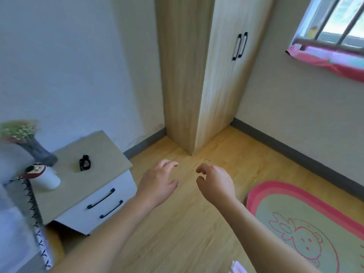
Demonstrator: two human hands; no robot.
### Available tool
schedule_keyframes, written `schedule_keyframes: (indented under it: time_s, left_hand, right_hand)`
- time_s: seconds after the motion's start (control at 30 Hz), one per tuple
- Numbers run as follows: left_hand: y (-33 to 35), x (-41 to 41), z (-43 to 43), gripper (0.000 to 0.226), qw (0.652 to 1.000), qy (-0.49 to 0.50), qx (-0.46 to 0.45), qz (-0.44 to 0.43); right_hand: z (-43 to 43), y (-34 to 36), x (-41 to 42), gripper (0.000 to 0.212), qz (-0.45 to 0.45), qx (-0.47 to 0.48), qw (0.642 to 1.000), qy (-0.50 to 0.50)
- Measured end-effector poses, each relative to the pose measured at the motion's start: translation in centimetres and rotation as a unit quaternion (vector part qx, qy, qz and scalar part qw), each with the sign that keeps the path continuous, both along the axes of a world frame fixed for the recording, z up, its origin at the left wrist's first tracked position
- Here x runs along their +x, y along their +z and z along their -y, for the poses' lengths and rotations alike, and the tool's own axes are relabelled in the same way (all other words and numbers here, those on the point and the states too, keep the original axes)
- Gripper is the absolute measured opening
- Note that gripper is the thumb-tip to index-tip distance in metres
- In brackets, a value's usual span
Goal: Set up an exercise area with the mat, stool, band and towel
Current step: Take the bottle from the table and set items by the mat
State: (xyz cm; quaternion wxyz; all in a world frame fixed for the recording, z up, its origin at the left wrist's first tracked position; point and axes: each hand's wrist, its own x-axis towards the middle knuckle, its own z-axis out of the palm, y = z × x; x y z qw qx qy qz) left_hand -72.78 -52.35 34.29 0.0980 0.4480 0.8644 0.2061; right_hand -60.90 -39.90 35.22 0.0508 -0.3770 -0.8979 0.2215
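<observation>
Both forearms enter from the bottom edge and reach forward over the wooden floor point(177, 223). Left hand point(159, 180): palm down, fingers loosely curled and spread, holding nothing. Right hand point(215, 181): likewise empty, fingers bent, thumb and forefinger apart. The two hands are near each other, not touching, both above bare floor.

To the right of the right forearm, a mat point(307, 229) lies flat on the floor: oval, pink border, pale green centre, a pink cartoon figure drawn on it. Its far end runs out of view. Stool, band and towel cannot be identified in this view.

Left of the left hand stands a bedside cabinet point(92, 166) with two drawers and black handles. On its top: a small black object point(85, 162), a white cup point(47, 179) with a red and gold lid, and a dark vase point(38, 151) holding greenery.

Beyond the hands, a tall light-wood wardrobe point(197, 75) stands in the corner, doors closed. A barred window point(334, 24) is at upper right, pink sheeting along its sill.
</observation>
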Motion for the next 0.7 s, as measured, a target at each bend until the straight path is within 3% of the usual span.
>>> schedule_keyframes:
  time_s: [0.37, 0.7]
  left_hand:
    - [3.1, -16.1, 16.9, 0.048, 0.994, 0.109, 0.014, -0.024]
    - [1.4, -22.1, 28.3, 0.050, 0.975, 0.221, -0.004, -0.024]
  right_hand:
    - [13.4, 3.8, -19.1, 0.031, 0.002, 0.007, 0.993, 0.114]
    - [22.8, 3.4, -29.1, 0.032, 0.040, -0.023, 0.968, 0.248]
